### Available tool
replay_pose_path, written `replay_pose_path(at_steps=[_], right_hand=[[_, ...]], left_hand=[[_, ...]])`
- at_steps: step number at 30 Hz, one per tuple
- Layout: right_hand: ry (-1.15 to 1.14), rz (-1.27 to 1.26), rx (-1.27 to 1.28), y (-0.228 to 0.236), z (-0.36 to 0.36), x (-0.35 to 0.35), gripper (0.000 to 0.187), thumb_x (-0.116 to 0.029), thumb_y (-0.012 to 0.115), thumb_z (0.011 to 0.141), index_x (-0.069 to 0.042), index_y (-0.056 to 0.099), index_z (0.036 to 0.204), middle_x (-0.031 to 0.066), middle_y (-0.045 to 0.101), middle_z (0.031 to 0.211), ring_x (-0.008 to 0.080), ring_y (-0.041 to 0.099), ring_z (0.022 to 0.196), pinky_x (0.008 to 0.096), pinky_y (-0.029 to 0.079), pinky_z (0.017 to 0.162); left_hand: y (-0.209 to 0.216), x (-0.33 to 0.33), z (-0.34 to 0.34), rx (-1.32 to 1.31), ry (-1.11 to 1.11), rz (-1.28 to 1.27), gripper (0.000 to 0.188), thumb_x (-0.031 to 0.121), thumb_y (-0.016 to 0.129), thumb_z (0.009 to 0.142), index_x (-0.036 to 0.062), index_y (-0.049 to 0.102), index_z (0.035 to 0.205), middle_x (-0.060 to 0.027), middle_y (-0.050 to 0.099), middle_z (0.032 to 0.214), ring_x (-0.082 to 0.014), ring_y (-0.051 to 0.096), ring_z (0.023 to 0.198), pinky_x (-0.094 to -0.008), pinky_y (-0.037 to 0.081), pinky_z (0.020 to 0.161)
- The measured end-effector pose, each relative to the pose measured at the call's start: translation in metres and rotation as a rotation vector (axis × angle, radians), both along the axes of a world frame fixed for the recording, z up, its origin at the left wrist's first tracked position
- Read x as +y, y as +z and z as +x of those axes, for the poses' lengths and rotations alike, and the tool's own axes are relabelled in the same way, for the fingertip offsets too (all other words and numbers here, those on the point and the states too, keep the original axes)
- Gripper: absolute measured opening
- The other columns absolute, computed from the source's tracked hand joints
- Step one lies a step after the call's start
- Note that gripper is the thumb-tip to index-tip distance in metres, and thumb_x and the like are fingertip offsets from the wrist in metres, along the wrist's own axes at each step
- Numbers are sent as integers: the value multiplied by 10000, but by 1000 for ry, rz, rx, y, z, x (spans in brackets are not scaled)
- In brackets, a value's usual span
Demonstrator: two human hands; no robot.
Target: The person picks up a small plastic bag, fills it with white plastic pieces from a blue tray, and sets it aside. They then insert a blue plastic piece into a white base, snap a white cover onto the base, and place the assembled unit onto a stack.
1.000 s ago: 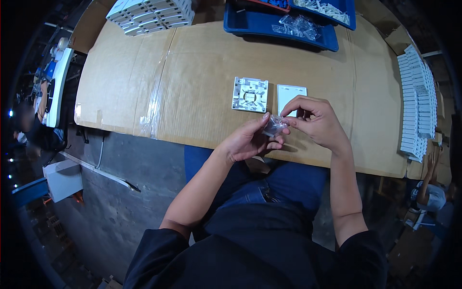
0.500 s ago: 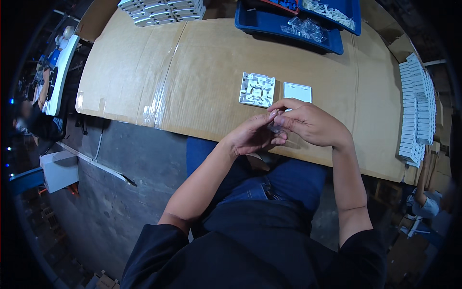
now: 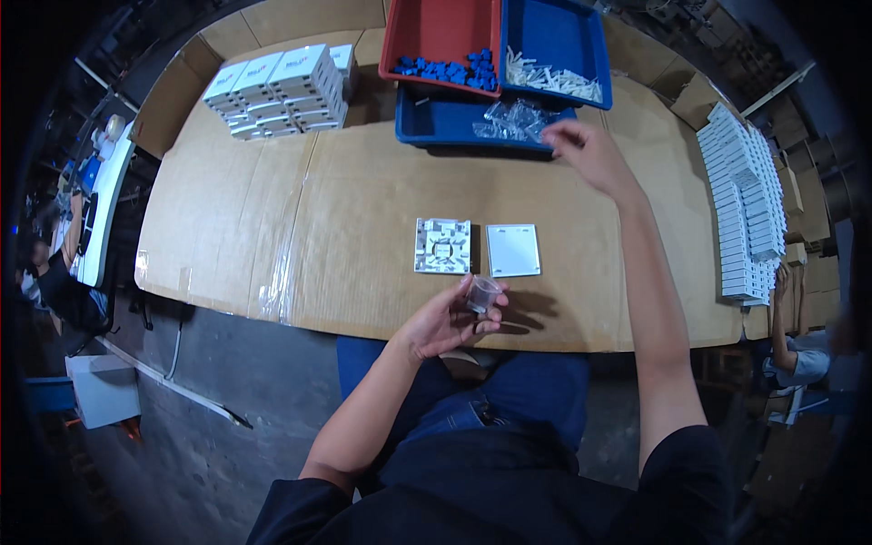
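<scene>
My left hand [image 3: 443, 323] is closed around a small clear plastic bag [image 3: 485, 294], held up near the table's front edge. My right hand [image 3: 595, 163] is stretched out over the right end of the lower blue tray [image 3: 427, 127], its fingers loosely bent and nothing visible in them. Several crumpled clear plastic bags [image 3: 513, 120] lie in that tray, close to my right fingertips. Just beyond my left hand sits a square white casing [image 3: 442, 245] with moulded parts and a ring inside. Beside it on the right lies a flat white square cover [image 3: 513, 250].
Behind the lower tray stand a red tray [image 3: 440, 32] of blue pieces and another blue tray [image 3: 554, 36] of white plugs. White boxed units [image 3: 282, 86] are stacked at the far left. Rows of white casings [image 3: 740, 204] line the right edge. Other people work at both sides.
My right hand has left my left hand and moved forward to the trays. The clear bag stays in my left hand, now plainly visible. The view has tilted up, showing more of the trays.
</scene>
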State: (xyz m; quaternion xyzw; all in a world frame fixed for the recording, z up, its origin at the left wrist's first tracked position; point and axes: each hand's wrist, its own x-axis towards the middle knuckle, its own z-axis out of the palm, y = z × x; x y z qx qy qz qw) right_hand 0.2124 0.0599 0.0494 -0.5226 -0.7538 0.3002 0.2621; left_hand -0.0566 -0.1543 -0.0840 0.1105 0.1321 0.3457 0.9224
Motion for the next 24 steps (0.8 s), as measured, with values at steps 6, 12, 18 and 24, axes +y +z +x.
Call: replay_pose_path(at_steps=[6,12,18,24], right_hand=[[-292,332,-406,2,34,116,185,-126,640,938,-93,761,1075,143,762,1052,334,726,982,424,565,845],[-253,309,-615,-6,23,163,158,-189,666,908,-136,770,1014,128,762,1053,347,715,1029,458,567,881],[-282,203,-666,-15,21,186,128,-202,722,863,-138,766,965,113,768,1063,325,720,1047,447,566,900],[-321,71,-556,-25,23,201,243,-296,775,833,-136,781,1016,117,773,1065,315,725,1060,426,561,929]], left_hand=[[3,-1,1,36,27,36,605,476,426,1107,-18,504,1448,-117,649,1204,-238,673,1065,-391,566,1002],[7,4,1,-29,-4,-10,645,513,362,1114,-24,499,1445,-125,649,1194,-232,666,1019,-390,555,988],[4,7,4,-64,-52,-20,604,480,406,1111,-19,499,1438,-120,640,1222,-221,654,1061,-382,540,992],[4,5,2,-56,-35,-8,596,469,442,1103,-14,491,1449,-111,638,1232,-219,652,1074,-373,531,1001]])
